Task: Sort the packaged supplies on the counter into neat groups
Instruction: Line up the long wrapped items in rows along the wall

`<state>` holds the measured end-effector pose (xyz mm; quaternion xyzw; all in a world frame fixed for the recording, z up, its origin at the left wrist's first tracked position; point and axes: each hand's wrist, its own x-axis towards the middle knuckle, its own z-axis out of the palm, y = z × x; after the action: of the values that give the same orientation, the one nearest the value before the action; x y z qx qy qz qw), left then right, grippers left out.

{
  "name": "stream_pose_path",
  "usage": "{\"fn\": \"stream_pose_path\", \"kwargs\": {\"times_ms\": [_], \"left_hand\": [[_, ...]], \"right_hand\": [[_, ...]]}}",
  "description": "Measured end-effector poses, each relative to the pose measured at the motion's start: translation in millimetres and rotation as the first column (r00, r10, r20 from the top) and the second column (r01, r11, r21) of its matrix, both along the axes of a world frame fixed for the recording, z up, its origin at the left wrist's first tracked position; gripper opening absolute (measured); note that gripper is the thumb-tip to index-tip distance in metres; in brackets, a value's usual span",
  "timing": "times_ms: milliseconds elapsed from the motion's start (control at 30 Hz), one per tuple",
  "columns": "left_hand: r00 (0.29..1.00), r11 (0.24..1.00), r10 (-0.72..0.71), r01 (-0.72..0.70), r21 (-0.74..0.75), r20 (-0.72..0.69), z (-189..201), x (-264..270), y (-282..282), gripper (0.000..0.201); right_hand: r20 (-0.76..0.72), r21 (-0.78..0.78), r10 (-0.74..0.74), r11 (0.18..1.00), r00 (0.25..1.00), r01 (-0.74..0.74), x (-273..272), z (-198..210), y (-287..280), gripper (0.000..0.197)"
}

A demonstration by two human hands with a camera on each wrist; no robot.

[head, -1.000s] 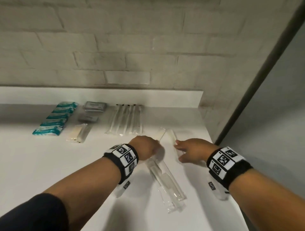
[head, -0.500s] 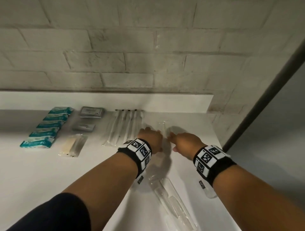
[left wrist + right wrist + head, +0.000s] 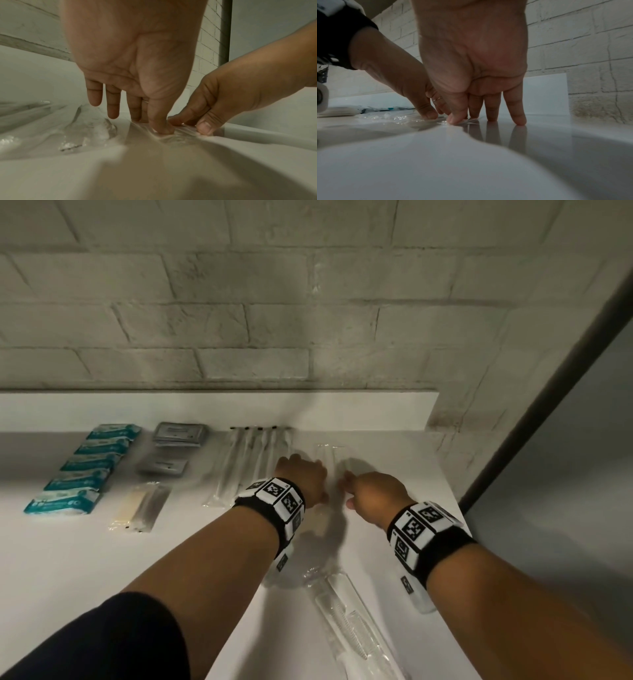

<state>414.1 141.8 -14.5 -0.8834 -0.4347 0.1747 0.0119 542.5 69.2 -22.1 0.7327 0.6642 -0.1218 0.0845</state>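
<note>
While our left hand [image 3: 303, 478] and right hand [image 3: 371, 491] press flat-fingered on the clear packet [image 3: 329, 455], we slide it squarely beside the swab row [image 3: 251, 460].

From head height, the wide view faces forward and down across the white bench [image 3: 85, 559] toward the brick wall [image 3: 308, 302], taking in both forearms from well behind the fingers. The left wrist camera sits low and very near, under the left hand [image 3: 137, 54], looking along its palm past the fingers [image 3: 112, 106] to the wall. The right wrist camera does likewise under the right hand [image 3: 471, 54]; all three views share the clear packet [image 3: 330, 460] beneath the fingertips, each wrist view catching the other hand.
</note>
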Motion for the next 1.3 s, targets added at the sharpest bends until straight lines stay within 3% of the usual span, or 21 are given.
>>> {"fn": "stream_pose_path", "kwargs": {"times_ms": [267, 400, 467, 533, 600, 667, 867, 1100, 1300], "left_hand": [[0.999, 1.000, -0.010, 0.010, -0.013, -0.033, 2, 0, -1, 0.059], [1.000, 0.999, -0.013, 0.013, -0.039, -0.013, 2, -4, -2, 0.058], [0.999, 0.999, -0.032, 0.031, -0.039, -0.020, 4, -3, -1, 0.059], [0.998, 0.999, -0.047, 0.045, -0.027, -0.048, 6, -2, 0, 0.060], [0.996, 0.998, -0.054, 0.053, -0.018, -0.076, 7, -1, 1, 0.061], [0.995, 0.999, -0.052, 0.051, -0.017, -0.083, 7, 0, 2, 0.060], [0.998, 0.999, -0.044, 0.043, -0.017, -0.050, 3, -1, 4, 0.061], [0.998, 0.999, -0.048, 0.048, -0.015, -0.047, 4, -2, 4, 0.062], [0.999, 0.999, -0.034, 0.033, -0.025, -0.012, 3, -3, 1, 0.061]], "right_hand": [[-0.042, -0.053, 0.000, 0.999, 0.999, -0.002, 2, 3, -2, 0.050], [-0.236, 0.056, -0.031, 0.997, 0.971, 0.046, 4, 15, -13, 0.060], [-0.352, 0.157, -0.086, 0.976, 0.932, 0.149, -2, 27, -26, 0.050], [-0.386, 0.067, -0.082, 0.991, 0.919, 0.117, -17, 41, -47, 0.036], [-0.334, -0.196, -0.016, 0.979, 0.942, -0.052, -40, 50, -70, 0.048], [-0.227, -0.334, 0.038, 0.936, 0.973, -0.115, -57, 48, -82, 0.065], [-0.236, -0.405, -0.141, 0.914, 0.962, 0.035, -65, 37, -71, 0.077], [-0.197, -0.344, -0.025, 0.938, 0.980, -0.045, -62, 43, -77, 0.033], [-0.167, -0.301, -0.035, 0.954, 0.985, -0.017, -59, 46, -81, 0.058]]}}
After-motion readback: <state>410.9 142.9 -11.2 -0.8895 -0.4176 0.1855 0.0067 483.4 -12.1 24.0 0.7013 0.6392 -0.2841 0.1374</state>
